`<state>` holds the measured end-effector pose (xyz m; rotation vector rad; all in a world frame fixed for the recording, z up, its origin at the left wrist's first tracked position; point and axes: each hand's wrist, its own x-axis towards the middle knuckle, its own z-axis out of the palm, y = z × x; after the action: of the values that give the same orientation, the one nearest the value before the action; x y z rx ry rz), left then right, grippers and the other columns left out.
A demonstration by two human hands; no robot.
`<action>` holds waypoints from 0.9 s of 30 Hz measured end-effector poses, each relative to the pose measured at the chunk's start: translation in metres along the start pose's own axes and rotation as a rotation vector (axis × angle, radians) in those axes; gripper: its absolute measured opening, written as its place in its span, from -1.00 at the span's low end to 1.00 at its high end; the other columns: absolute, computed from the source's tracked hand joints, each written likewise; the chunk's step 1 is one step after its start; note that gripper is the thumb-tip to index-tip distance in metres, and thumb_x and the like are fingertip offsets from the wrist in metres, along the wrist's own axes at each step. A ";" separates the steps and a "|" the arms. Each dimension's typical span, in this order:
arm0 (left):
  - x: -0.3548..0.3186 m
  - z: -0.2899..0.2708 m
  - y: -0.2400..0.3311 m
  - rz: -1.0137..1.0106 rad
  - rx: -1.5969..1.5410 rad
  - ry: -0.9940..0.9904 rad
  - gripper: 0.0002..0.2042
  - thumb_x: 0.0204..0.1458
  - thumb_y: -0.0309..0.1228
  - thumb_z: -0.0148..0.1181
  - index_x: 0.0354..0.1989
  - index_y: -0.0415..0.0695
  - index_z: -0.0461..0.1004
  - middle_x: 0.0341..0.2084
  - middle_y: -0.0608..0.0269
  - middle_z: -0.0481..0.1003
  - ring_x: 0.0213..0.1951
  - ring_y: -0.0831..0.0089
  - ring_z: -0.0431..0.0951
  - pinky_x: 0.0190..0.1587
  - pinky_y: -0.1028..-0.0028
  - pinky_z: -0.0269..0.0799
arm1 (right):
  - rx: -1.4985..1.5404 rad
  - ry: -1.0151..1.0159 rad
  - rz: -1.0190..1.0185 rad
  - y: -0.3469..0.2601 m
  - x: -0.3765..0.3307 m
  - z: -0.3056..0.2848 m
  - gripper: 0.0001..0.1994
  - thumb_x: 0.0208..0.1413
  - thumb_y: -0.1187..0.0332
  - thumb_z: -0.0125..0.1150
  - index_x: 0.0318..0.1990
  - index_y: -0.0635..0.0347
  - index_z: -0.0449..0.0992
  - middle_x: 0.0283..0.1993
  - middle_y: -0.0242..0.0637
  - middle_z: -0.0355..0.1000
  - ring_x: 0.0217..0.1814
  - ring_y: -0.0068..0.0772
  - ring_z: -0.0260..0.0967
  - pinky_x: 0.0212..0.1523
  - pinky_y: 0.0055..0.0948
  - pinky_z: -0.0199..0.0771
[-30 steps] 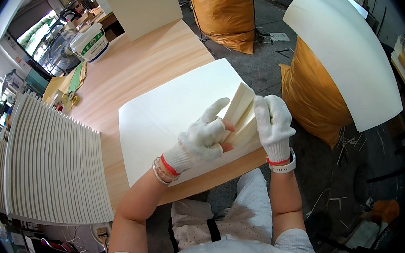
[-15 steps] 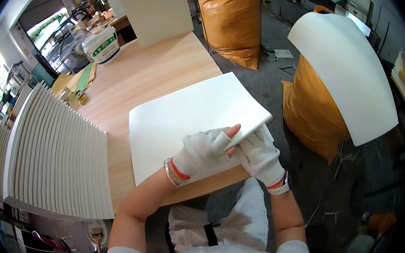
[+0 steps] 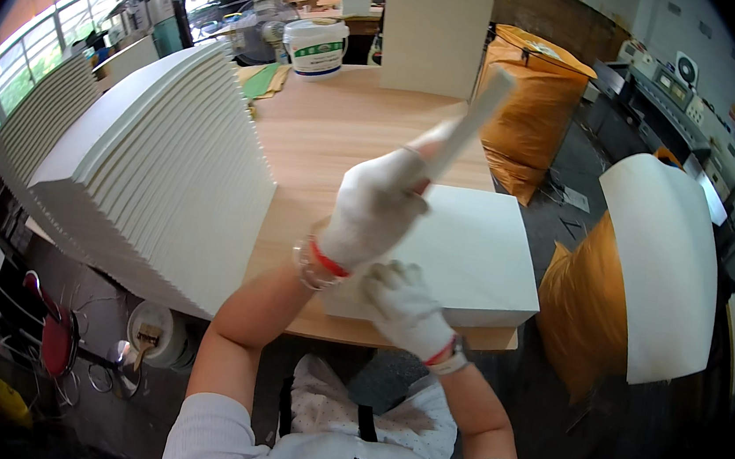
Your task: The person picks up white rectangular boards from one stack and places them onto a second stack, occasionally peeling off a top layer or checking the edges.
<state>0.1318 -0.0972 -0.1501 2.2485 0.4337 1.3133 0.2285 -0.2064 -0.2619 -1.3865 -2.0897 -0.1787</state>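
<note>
Right hand (image 3: 404,308), gloved, lies flat with fingers spread on the near edge of the white board (image 3: 471,257) at frame centre, gripping nothing. Left hand (image 3: 378,208), fingers closed, holds a pale strip (image 3: 470,124) raised above the worktop (image 3: 342,130). Risk: the strip's blurred far end could whip loose. Its long axis runs lower left to upper right. Board stack (image 3: 160,174) stands left, bucket (image 3: 314,46) beyond.

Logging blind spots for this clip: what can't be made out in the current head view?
- Left hand: the raised flat white piece is motion-blurred; its shape is unclear.
- Right hand: its fingertips on the white board are hidden behind the left wrist.
- White bucket: label too small.
- Stacked white boards: far end bent toward the fisheye rim.
</note>
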 end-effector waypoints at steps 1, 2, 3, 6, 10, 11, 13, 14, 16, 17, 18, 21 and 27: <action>-0.004 -0.024 0.000 -0.017 -0.066 0.141 -0.62 0.15 -0.57 0.19 0.16 -0.20 0.40 -0.30 0.25 0.52 -0.37 0.47 0.50 -0.29 0.43 0.49 | 0.035 0.002 -0.070 -0.013 0.014 0.018 -0.73 -0.03 0.33 0.29 -0.15 0.20 0.49 -0.01 -0.15 0.42 0.05 -0.06 0.34 0.13 -0.08 0.33; -0.008 -0.043 -0.009 0.084 -0.103 0.286 -0.65 0.17 -0.54 0.19 0.14 -0.20 0.40 -0.27 0.29 0.52 -0.34 0.53 0.49 -0.29 0.46 0.48 | 0.062 0.003 -0.111 -0.027 0.025 0.027 -0.73 -0.04 0.33 0.30 -0.17 0.20 0.48 -0.03 -0.16 0.42 0.06 -0.07 0.35 0.12 -0.07 0.33; -0.011 -0.060 -0.018 0.188 -0.144 0.427 -0.68 0.20 -0.52 0.18 0.13 -0.19 0.40 -0.25 0.33 0.52 -0.31 0.60 0.48 -0.28 0.49 0.48 | 0.086 0.003 -0.147 -0.036 0.032 0.033 -0.73 -0.05 0.33 0.31 -0.19 0.21 0.48 -0.05 -0.18 0.42 0.06 -0.07 0.36 0.12 -0.06 0.33; -0.018 -0.105 -0.024 -0.042 -0.418 0.548 -0.76 0.20 -0.53 0.16 0.03 -0.18 0.41 -0.27 0.41 0.49 -0.32 0.69 0.42 -0.29 0.61 0.38 | 0.049 0.122 -0.122 -0.042 0.033 0.048 -0.73 -0.07 0.33 0.33 -0.23 0.21 0.46 -0.10 -0.17 0.42 0.03 -0.07 0.38 0.09 -0.03 0.35; -0.006 -0.144 -0.054 -0.072 -0.473 0.664 -0.80 0.16 -0.58 0.16 -0.05 -0.12 0.44 -0.32 0.43 0.47 -0.33 0.69 0.38 -0.27 0.60 0.36 | 0.045 0.129 -0.151 -0.044 0.031 0.059 -0.71 -0.08 0.31 0.35 -0.23 0.22 0.45 -0.08 -0.15 0.43 0.05 -0.07 0.40 0.11 0.04 0.34; 0.004 -0.149 -0.054 -0.078 -0.476 0.665 -0.80 0.16 -0.59 0.15 -0.05 -0.13 0.44 -0.31 0.43 0.47 -0.32 0.68 0.39 -0.27 0.60 0.37 | 0.049 0.106 -0.137 -0.042 0.030 0.058 -0.69 -0.09 0.30 0.35 -0.21 0.22 0.45 -0.05 -0.14 0.43 0.07 -0.06 0.39 0.15 0.08 0.32; 0.025 -0.159 -0.056 -0.094 -0.490 0.668 -0.80 0.16 -0.61 0.11 -0.06 -0.14 0.44 -0.31 0.42 0.48 -0.30 0.67 0.41 -0.27 0.60 0.39 | 0.049 0.065 -0.114 -0.040 0.026 0.056 -0.67 -0.10 0.30 0.35 -0.18 0.23 0.46 -0.02 -0.12 0.43 0.11 -0.03 0.38 0.19 0.10 0.31; 0.037 -0.166 -0.042 -0.055 -0.501 0.688 -0.77 0.16 -0.62 0.09 -0.02 -0.14 0.44 -0.31 0.42 0.48 -0.30 0.66 0.42 -0.28 0.60 0.41 | 0.054 0.058 -0.114 -0.042 0.027 0.055 -0.66 -0.10 0.30 0.36 -0.18 0.24 0.46 -0.02 -0.11 0.43 0.11 -0.02 0.37 0.19 0.09 0.31; 0.056 -0.171 -0.012 0.016 -0.517 0.731 -0.70 0.15 -0.64 0.05 0.05 -0.14 0.45 -0.31 0.41 0.50 -0.29 0.64 0.45 -0.28 0.59 0.45 | 0.128 -0.004 -0.026 -0.043 0.032 0.053 -0.62 -0.06 0.28 0.36 -0.11 0.28 0.45 0.00 -0.06 0.43 0.13 0.03 0.37 0.20 0.06 0.32; 0.062 -0.170 -0.001 0.067 -0.476 0.739 -0.66 0.16 -0.65 0.03 0.10 -0.14 0.43 -0.28 0.38 0.50 -0.29 0.63 0.47 -0.28 0.59 0.47 | 0.195 -0.050 0.049 -0.043 0.038 0.049 -0.58 -0.02 0.26 0.36 -0.05 0.31 0.44 0.02 -0.03 0.43 0.13 0.06 0.37 0.21 0.05 0.32; 0.068 -0.167 0.010 0.117 -0.431 0.748 -0.62 0.16 -0.66 0.01 0.16 -0.13 0.42 -0.25 0.36 0.51 -0.30 0.61 0.48 -0.29 0.58 0.49 | 0.263 -0.099 0.122 -0.043 0.045 0.045 -0.54 0.02 0.24 0.36 0.00 0.34 0.44 0.04 0.01 0.43 0.14 0.09 0.37 0.22 0.04 0.33; 0.074 -0.150 0.071 0.197 -0.281 0.722 -0.42 0.05 -0.70 0.06 0.32 -0.11 0.33 -0.02 0.12 0.53 -0.22 0.42 0.59 -0.23 0.46 0.56 | 0.366 0.403 0.004 -0.039 0.105 0.011 -0.30 0.14 0.20 0.37 0.30 0.45 0.21 0.22 0.26 0.31 0.21 0.21 0.36 0.26 -0.05 0.36; 0.123 -0.148 0.116 0.951 0.383 0.794 -0.40 -0.09 -0.65 0.18 0.24 -0.18 0.35 0.05 -0.10 0.45 -0.02 -0.02 0.49 0.03 0.16 0.43 | 1.014 0.460 -0.128 -0.061 0.227 -0.030 -0.40 0.37 0.14 0.03 0.41 0.27 0.06 0.27 -0.06 0.34 0.27 -0.06 0.37 0.30 -0.17 0.40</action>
<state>0.0649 -0.0936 0.0648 2.1863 -0.2237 2.8370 0.1292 -0.0679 -0.0976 -0.5234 -1.4956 0.4257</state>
